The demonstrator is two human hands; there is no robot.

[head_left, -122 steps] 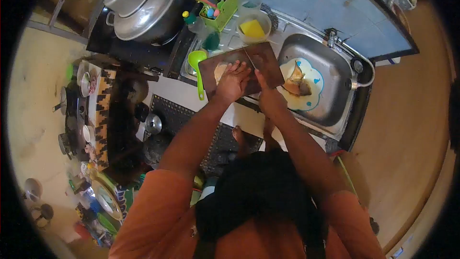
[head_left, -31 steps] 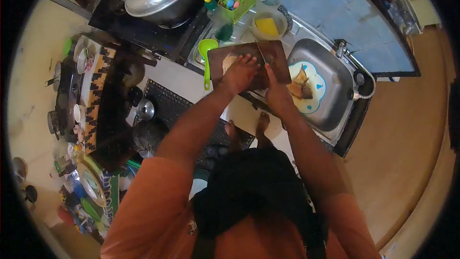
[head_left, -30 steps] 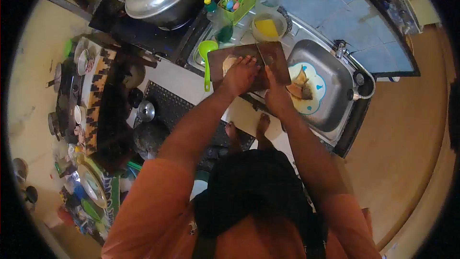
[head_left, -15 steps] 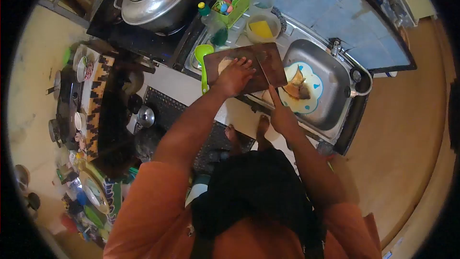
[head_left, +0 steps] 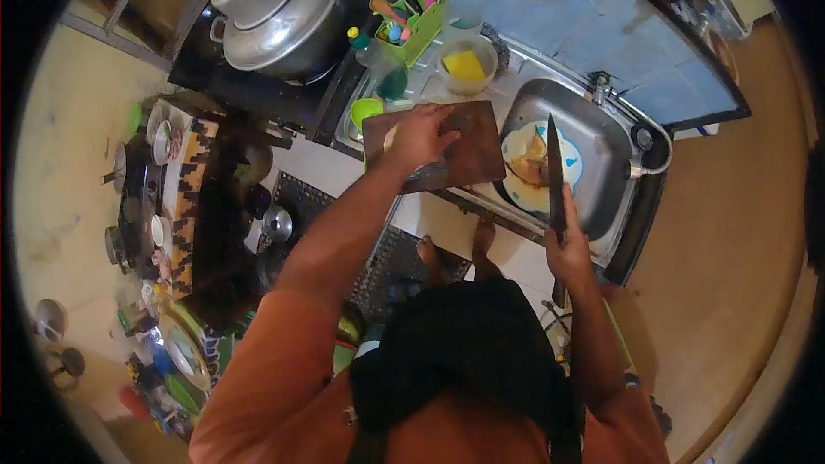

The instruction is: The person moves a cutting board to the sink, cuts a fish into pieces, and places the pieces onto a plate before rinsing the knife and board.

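Note:
My right hand [head_left: 567, 253] is closed around the handle of a long knife [head_left: 554, 159], its blade pointing up over the sink, apart from the board. My left hand [head_left: 421, 139] lies over a dark wooden cutting board [head_left: 477, 155], thumb apart from the fingers; its underside is hidden. A pale piece [head_left: 389, 138] of something, too covered to name, shows at the hand's left edge. In the sink, beyond the board's right edge, a white and blue plate [head_left: 528, 193] holds brown and yellowish pieces [head_left: 528, 163].
The metal sink [head_left: 601, 206] has a tap [head_left: 604, 90]. Behind the board stand a bowl with a yellow sponge [head_left: 464, 66], a green utensil holder [head_left: 417, 39], a bottle [head_left: 387, 77] and a green scoop [head_left: 365, 109]. A large pot [head_left: 288, 26] sits on the stove.
My right hand has lifted the knife off the board and moved it right, over the sink. My left hand's fingers, spread flat before, are now drawn closer together.

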